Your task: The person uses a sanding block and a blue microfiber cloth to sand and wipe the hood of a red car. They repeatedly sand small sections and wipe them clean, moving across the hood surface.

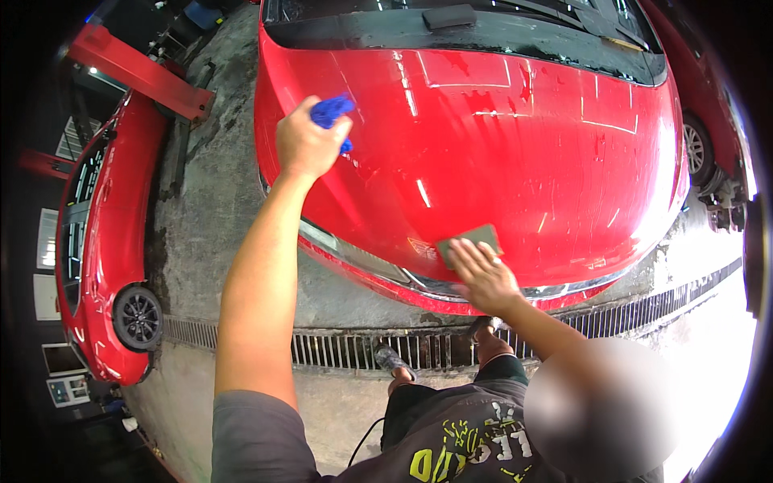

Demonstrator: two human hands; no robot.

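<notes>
The red hood [475,161] of a parked car stretches in front of me, wet with streaks and drops. Over its left side, my left hand [310,141] is closed around a bunched blue cloth [330,111], part of which pokes out below the fingers. At the hood's front edge, my right hand [483,274] presses a thin, flat green-grey pad [481,237] against the paint. Its fingers lie nearly straight over the pad and cover much of it. A dark block-shaped object [449,16] rests at the base of the windshield.
A metal floor grate [346,351] runs across just before the bumper, by my feet. Another red car [109,233] stands to the left beside a red lift arm [141,72]. A dark red car with its wheel [696,149] is close on the right.
</notes>
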